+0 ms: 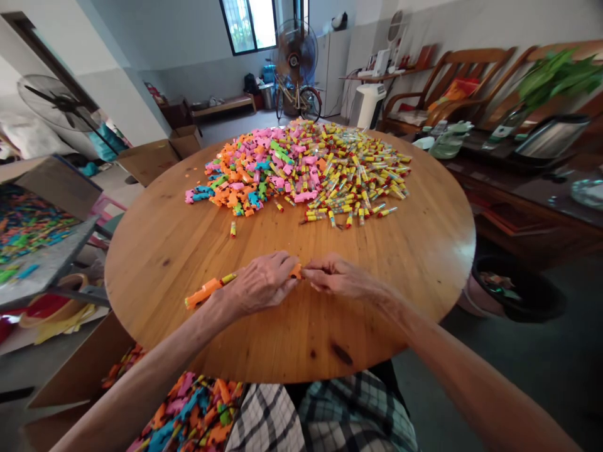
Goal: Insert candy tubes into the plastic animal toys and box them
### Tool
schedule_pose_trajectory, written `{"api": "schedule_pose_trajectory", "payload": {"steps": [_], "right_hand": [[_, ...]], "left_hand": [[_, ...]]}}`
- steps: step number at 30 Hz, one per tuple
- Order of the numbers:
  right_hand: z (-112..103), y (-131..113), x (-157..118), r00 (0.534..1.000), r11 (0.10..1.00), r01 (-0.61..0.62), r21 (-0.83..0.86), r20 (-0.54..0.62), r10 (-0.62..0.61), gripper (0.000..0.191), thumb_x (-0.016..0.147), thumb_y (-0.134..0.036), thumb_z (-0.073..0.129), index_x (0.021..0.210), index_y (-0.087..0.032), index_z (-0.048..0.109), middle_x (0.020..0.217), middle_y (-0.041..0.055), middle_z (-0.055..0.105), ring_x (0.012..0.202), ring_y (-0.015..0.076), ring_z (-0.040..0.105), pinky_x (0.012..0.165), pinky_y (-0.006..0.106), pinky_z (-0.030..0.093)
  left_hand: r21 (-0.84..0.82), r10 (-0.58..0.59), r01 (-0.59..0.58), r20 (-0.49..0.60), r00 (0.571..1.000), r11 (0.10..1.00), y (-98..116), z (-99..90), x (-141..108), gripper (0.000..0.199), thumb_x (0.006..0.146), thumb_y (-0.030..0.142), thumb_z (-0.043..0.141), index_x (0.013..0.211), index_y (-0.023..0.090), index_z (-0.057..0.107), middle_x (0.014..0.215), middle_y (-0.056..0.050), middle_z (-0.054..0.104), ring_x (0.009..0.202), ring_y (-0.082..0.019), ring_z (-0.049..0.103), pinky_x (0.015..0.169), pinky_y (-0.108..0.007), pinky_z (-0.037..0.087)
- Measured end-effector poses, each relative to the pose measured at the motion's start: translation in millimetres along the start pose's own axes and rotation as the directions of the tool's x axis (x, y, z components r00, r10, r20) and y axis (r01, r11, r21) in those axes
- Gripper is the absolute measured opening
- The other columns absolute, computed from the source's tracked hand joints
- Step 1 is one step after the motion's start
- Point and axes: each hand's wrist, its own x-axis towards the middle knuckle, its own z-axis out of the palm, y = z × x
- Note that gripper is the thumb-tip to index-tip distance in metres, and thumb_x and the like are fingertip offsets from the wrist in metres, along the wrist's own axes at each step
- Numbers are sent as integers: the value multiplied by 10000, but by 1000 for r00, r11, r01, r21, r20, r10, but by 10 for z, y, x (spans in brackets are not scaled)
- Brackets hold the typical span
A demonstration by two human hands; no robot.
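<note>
Left hand (267, 280): gripping a small orange plastic piece (296, 271).
Right hand (342, 276): pinched closed at its end, contents hidden.
Fingerwork: apparently two-handed; next move likely calls for steady hold.

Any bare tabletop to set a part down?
Table between tubes, right hand and right edge; also between loose orange toy and left edge. Crowded: far middle, under toys and tubes; one stray tube beyond left hand.

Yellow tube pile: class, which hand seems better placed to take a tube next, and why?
Probably the right hand: the yellow tube pile lies almost straight ahead of it; the left hand is farther away.
</note>
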Motion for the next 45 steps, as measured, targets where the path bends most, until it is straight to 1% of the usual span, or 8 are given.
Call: {"api": "schedule_pose_trajectory", "payload": {"steps": [10, 14, 19, 26, 31, 35, 39, 45], "right_hand": [[243, 140, -69, 962, 974, -49, 222, -250, 106, 462, 954, -546, 489, 635, -222, 408, 557, -54, 362, 517, 109, 347, 515, 284, 246], [258, 95, -98, 942, 998, -20, 56, -334, 38, 476, 966, -540, 485, 634, -218, 371, 605, -49, 298, 565, 110, 295, 537, 291, 206], [204, -35, -159, 952, 997, 73, -37, -296, -80, 456, 979, -474, 480, 626, -212, 360, 644, -40, 278, 593, 105, 277, 549, 292, 200], [70, -60, -128, 963, 965, 207, -161, -142, -230, 414, 974, -349, 485, 613, -211, 337, 608, -57, 256, 540, 80, 261, 514, 273, 183], [201, 8, -126, 948, 977, 168, -128, -250, -196, 403, 981, -352, 462, 628, -216, 321, 610, -60, 240, 530, 78, 241, 506, 273, 169], [342, 78, -113, 936, 986, 112, -127, -319, -147, 402, 974, -370, 468, 633, -219, 318, 600, -58, 257, 544, 88, 267, 518, 276, 184], [379, 160, -80, 960, 989, 34, -146, -271, -73, 403, 992, -411, 448, 646, -209, 398, 603, -49, 315, 564, 104, 322, 528, 271, 221], [122, 299, 243, 960, 906, 55, -420, -228, -164, 507, 1014, -529, 424, 631, -201, 466, 598, -35, 383, 576, 122, 377, 564, 284, 258]], "left_hand": [[110, 56, -56, 1, 998, 992, 91, -30, 18, 282, 1059, 284, 302, 1062, 118, 530, 917, -101, 612, 796, -224, 630, 663, -339, 536], [135, 62, -61, 0, 998, 989, 114, -13, 18, 256, 1055, 265, 312, 1049, 117, 521, 897, -91, 606, 740, -215, 622, 607, -329, 522], [87, 102, -98, -37, 994, 991, 136, -19, -7, 204, 1058, 235, 322, 1129, 123, 477, 921, -86, 614, 758, -201, 631, 616, -307, 526], [61, 180, -176, -77, 981, 982, 108, -35, 2, 253, 1077, 252, 309, 1247, 113, 435, 1008, -121, 639, 840, -216, 670, 653, -320, 564], [39, 197, -193, -142, 970, 980, 26, 91, -12, 298, 1068, 250, 316, 1314, 98, 391, 1000, -127, 636, 843, -235, 674, 652, -333, 578], [10, 144, -144, -140, 980, 990, 3, 232, -86, 344, 1052, 232, 324, 1376, 117, 340, 1055, -138, 633, 880, -238, 676, 713, -354, 593], [-31, 81, -83, -81, 993, 996, 6, 282, -144, 311, 1051, 258, 350, 1324, 115, 388, 1027, -134, 633, 882, -232, 668, 710, -335, 572], [-35, -36, 36, -4, 999, 999, -104, 182, -212, 185, 1036, 275, 422, 1144, 157, 515, 999, -96, 638, 908, -226, 629, 777, -339, 538]]}}
